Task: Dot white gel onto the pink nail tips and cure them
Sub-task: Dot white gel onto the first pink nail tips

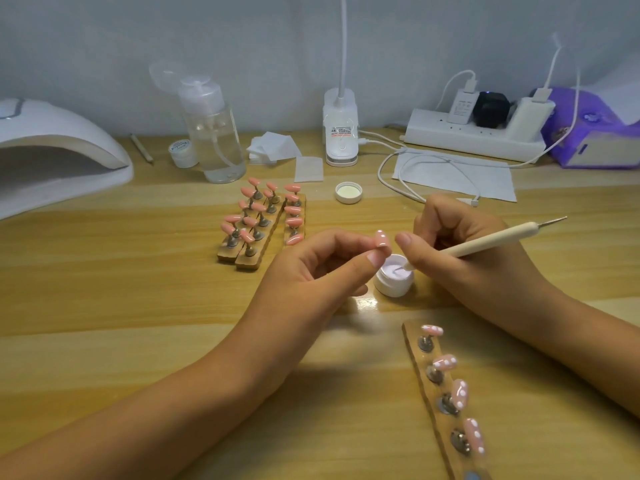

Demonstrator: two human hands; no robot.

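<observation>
My left hand (322,268) pinches a pink nail tip (381,239) with small white dots between thumb and forefinger, just above the table's middle. My right hand (474,258) grips a cream dotting pen (485,245), whose tip dips into the open white gel jar (394,280). A wooden holder strip (446,410) at the lower right carries several pink tips with white dots. Farther back, three wooden strips (263,226) hold several plain pink tips. The white curing lamp (52,150) sits at the far left.
The jar's lid (348,192) lies behind my hands. At the back stand a clear pump bottle (214,133), a small white pot (183,152), wipes (277,147), a clip lamp (341,133), a power strip (478,133) with cables, a paper sheet (460,174) and a purple tissue pack (595,133).
</observation>
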